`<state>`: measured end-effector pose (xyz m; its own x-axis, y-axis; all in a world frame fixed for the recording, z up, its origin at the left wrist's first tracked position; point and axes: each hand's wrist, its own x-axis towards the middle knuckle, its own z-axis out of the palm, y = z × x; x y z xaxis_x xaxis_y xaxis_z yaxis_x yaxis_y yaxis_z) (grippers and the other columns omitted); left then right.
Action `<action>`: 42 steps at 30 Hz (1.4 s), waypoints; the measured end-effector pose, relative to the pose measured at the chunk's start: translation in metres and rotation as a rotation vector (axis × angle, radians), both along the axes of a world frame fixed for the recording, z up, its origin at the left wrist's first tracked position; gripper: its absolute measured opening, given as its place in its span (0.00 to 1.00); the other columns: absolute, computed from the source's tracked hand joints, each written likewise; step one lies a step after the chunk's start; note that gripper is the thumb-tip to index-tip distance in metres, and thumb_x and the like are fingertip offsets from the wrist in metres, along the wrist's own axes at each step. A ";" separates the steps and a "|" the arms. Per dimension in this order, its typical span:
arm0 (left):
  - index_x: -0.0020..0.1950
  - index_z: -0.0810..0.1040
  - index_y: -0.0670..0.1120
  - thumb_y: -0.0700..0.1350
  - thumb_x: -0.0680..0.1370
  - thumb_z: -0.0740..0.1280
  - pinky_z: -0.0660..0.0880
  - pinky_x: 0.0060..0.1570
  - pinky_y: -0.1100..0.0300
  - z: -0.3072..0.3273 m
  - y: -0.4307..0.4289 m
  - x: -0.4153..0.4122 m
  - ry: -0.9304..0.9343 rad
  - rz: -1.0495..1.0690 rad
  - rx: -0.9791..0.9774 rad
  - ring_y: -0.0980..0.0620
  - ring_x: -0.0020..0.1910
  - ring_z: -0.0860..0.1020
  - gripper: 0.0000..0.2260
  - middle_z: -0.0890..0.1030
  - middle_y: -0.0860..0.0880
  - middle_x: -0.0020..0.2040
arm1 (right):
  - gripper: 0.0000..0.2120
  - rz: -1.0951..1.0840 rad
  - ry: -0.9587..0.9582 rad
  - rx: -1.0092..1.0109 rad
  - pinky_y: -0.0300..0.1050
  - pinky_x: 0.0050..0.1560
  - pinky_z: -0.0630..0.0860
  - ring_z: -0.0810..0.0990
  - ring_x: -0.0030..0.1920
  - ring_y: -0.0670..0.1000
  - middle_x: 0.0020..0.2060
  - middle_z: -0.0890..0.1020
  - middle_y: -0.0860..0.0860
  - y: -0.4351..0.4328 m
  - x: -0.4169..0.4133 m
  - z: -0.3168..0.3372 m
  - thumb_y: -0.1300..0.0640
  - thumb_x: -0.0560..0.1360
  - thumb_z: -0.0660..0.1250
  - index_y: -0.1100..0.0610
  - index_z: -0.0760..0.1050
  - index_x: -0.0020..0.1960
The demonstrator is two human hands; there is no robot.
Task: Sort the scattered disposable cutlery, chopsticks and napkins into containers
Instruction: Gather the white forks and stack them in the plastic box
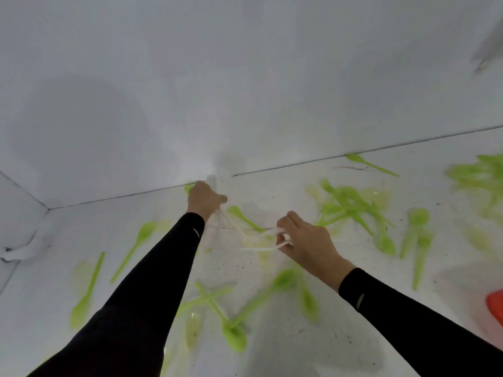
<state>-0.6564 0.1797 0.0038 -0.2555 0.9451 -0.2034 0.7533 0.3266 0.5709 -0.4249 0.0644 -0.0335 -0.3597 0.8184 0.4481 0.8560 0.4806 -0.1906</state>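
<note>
**A:** What's nearest, at the bottom of the frame?

**B:** A left sleeve [141, 295] and a right sleeve [408, 317], both black, reach up over a white table [299, 349] flecked with dark specks. Green spoons [234, 336] lie crossed between them at lower centre, blurred. A red thing [496, 306] pokes in at the right edge; I can't tell what it is.

**A:** And the hands?

**B:** They're mid-frame. The right hand [304, 246] pinches the ends of thin white sticks [257, 249] in curled fingers, just above the table. The left hand [205, 198] is farther up, its fingers closed round more of the same sticks, which fan down toward the right hand. They're too blurred to say whether they're chopsticks or cutlery.

**A:** Where's the rest?

**B:** It's loose on the table. A green heap [351, 208] sits right of the hands, a second heap [479, 172] at the far right edge, and lone pieces [144, 232] at left.

**A:** Behind that?

**B:** A dark seam [353, 156] where the table meets a plain white wall [245, 77], slanting up to the right. A side wall [16, 191] closes the left, and the two walls meet in a corner [49, 209]. A soft shadow [76, 126] lies on the wall.
</note>
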 end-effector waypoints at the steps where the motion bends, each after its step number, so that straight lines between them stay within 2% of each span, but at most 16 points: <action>1: 0.47 0.72 0.38 0.45 0.71 0.73 0.67 0.36 0.61 0.010 0.000 0.005 -0.003 -0.005 0.053 0.43 0.48 0.80 0.15 0.75 0.48 0.37 | 0.09 -0.069 0.031 -0.012 0.35 0.19 0.54 0.74 0.25 0.50 0.40 0.75 0.49 0.000 0.013 0.007 0.52 0.70 0.60 0.56 0.74 0.44; 3: 0.57 0.73 0.38 0.45 0.71 0.73 0.66 0.42 0.61 0.030 -0.003 0.019 -0.038 -0.019 0.179 0.47 0.49 0.77 0.19 0.76 0.48 0.45 | 0.11 -0.155 0.062 -0.050 0.33 0.21 0.52 0.74 0.26 0.52 0.43 0.75 0.51 0.002 0.039 0.021 0.51 0.71 0.60 0.57 0.73 0.46; 5: 0.61 0.73 0.40 0.45 0.72 0.73 0.66 0.46 0.62 0.050 -0.012 0.045 -0.110 -0.024 0.305 0.50 0.49 0.73 0.22 0.75 0.49 0.49 | 0.10 -0.249 0.145 -0.131 0.39 0.27 0.63 0.78 0.36 0.52 0.47 0.76 0.49 0.003 0.067 0.035 0.52 0.73 0.66 0.58 0.72 0.50; 7: 0.61 0.74 0.42 0.48 0.70 0.74 0.69 0.46 0.60 0.067 -0.021 0.079 -0.230 -0.047 0.365 0.50 0.48 0.76 0.23 0.77 0.50 0.49 | 0.10 -0.325 0.370 -0.315 0.43 0.35 0.67 0.76 0.40 0.50 0.43 0.76 0.45 0.004 0.090 0.056 0.54 0.74 0.68 0.56 0.70 0.51; 10: 0.54 0.77 0.44 0.49 0.67 0.76 0.76 0.41 0.56 0.084 -0.040 0.158 -0.490 -0.137 0.331 0.50 0.37 0.79 0.19 0.81 0.49 0.43 | 0.07 -0.361 0.844 -0.408 0.39 0.29 0.66 0.70 0.30 0.47 0.32 0.72 0.46 -0.002 0.138 0.090 0.57 0.75 0.68 0.59 0.71 0.43; 12: 0.51 0.79 0.45 0.47 0.67 0.77 0.76 0.39 0.55 0.090 -0.059 0.218 -0.583 -0.221 0.298 0.51 0.33 0.78 0.16 0.81 0.50 0.39 | 0.08 -0.316 1.143 -0.472 0.37 0.25 0.62 0.65 0.24 0.44 0.30 0.70 0.47 -0.012 0.173 0.114 0.55 0.77 0.68 0.60 0.75 0.45; 14: 0.50 0.81 0.45 0.48 0.66 0.77 0.74 0.36 0.58 0.093 -0.081 0.275 -0.619 -0.318 0.269 0.53 0.31 0.77 0.15 0.81 0.51 0.36 | 0.07 -0.278 1.299 -0.514 0.36 0.22 0.60 0.63 0.21 0.43 0.29 0.69 0.48 -0.024 0.208 0.132 0.52 0.77 0.70 0.55 0.77 0.45; 16: 0.47 0.81 0.46 0.49 0.65 0.75 0.72 0.33 0.60 0.097 -0.103 0.332 -0.638 -0.419 0.236 0.55 0.28 0.75 0.14 0.79 0.53 0.32 | 0.08 -0.280 1.346 -0.481 0.36 0.22 0.60 0.62 0.20 0.43 0.28 0.69 0.48 -0.037 0.249 0.146 0.51 0.77 0.70 0.55 0.76 0.43; 21: 0.47 0.81 0.44 0.42 0.71 0.74 0.70 0.29 0.62 0.104 -0.141 0.452 -0.705 -0.553 0.188 0.55 0.25 0.73 0.07 0.77 0.54 0.29 | 0.11 -0.360 1.275 -0.355 0.38 0.23 0.61 0.63 0.20 0.44 0.29 0.67 0.50 -0.066 0.361 0.159 0.56 0.77 0.69 0.56 0.73 0.38; 25: 0.51 0.80 0.43 0.39 0.72 0.73 0.72 0.30 0.62 0.107 -0.155 0.528 -0.797 -0.513 0.151 0.54 0.24 0.74 0.09 0.79 0.52 0.32 | 0.12 -0.409 1.226 -0.300 0.37 0.23 0.59 0.61 0.23 0.45 0.32 0.63 0.54 -0.091 0.453 0.169 0.53 0.77 0.69 0.64 0.79 0.51; 28: 0.53 0.80 0.40 0.37 0.73 0.72 0.71 0.28 0.63 0.106 -0.151 0.575 -0.845 -0.494 0.133 0.54 0.23 0.72 0.09 0.77 0.49 0.34 | 0.09 -0.368 1.102 -0.302 0.38 0.23 0.60 0.61 0.24 0.45 0.31 0.65 0.52 -0.109 0.517 0.185 0.51 0.79 0.68 0.55 0.82 0.52; 31: 0.51 0.80 0.41 0.38 0.72 0.75 0.70 0.25 0.64 0.103 -0.136 0.602 -0.867 -0.491 0.107 0.54 0.23 0.71 0.10 0.76 0.49 0.32 | 0.07 -0.354 0.858 -0.415 0.36 0.24 0.60 0.61 0.23 0.43 0.24 0.67 0.42 -0.122 0.568 0.193 0.48 0.78 0.69 0.51 0.83 0.47; 34: 0.50 0.81 0.43 0.41 0.69 0.78 0.70 0.26 0.64 0.095 -0.116 0.629 -0.783 -0.552 0.062 0.52 0.24 0.71 0.12 0.76 0.51 0.31 | 0.13 -0.460 0.604 -0.523 0.33 0.24 0.60 0.64 0.23 0.42 0.23 0.66 0.43 -0.120 0.610 0.191 0.47 0.72 0.74 0.56 0.80 0.39; 37: 0.49 0.80 0.43 0.39 0.69 0.77 0.70 0.26 0.63 0.080 -0.102 0.662 -0.727 -0.663 -0.061 0.53 0.23 0.70 0.11 0.75 0.51 0.29 | 0.13 -0.486 0.482 -0.621 0.28 0.23 0.61 0.70 0.22 0.39 0.19 0.71 0.42 -0.111 0.645 0.186 0.53 0.70 0.77 0.56 0.77 0.32; 40: 0.52 0.80 0.43 0.39 0.70 0.77 0.69 0.25 0.62 0.063 -0.095 0.689 -0.656 -0.797 -0.194 0.53 0.25 0.69 0.13 0.75 0.51 0.29 | 0.06 -0.446 0.404 -0.748 0.26 0.25 0.63 0.73 0.25 0.36 0.22 0.76 0.39 -0.105 0.669 0.175 0.58 0.70 0.77 0.59 0.83 0.42; 42: 0.46 0.80 0.42 0.39 0.73 0.75 0.68 0.25 0.63 0.054 -0.095 0.706 -0.600 -0.906 -0.267 0.54 0.24 0.70 0.06 0.77 0.52 0.29 | 0.08 -0.427 0.352 -0.832 0.28 0.27 0.64 0.72 0.25 0.38 0.24 0.76 0.40 -0.099 0.686 0.162 0.57 0.70 0.77 0.60 0.84 0.45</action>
<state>0.0498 0.0846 0.0582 0.7132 0.6396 -0.2868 0.4010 -0.0368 0.9153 0.2608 -0.0351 0.1281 0.0806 0.9500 -0.3018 0.7562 -0.2556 -0.6024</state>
